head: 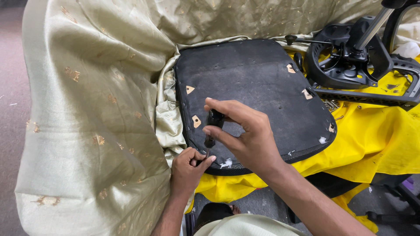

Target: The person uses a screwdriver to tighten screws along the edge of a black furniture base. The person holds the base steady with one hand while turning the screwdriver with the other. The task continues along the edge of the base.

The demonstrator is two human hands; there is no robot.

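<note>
A black upholstered chair seat point(258, 83) lies upside down on a cloth-covered surface, its fabric underside up with small tan patches showing. My right hand point(245, 133) grips the black handle of a screwdriver point(213, 126) held upright over the seat's near edge. My left hand point(188, 168) pinches the tool's tip against the seat's front rim, fingers closed around it.
A pale gold patterned cloth point(87, 109) drapes the left side and back. A yellow cloth point(372, 140) lies under the seat on the right. A black chair base mechanism with a metal rod point(354, 52) rests at the upper right. Loose screws point(331, 104) lie beside it.
</note>
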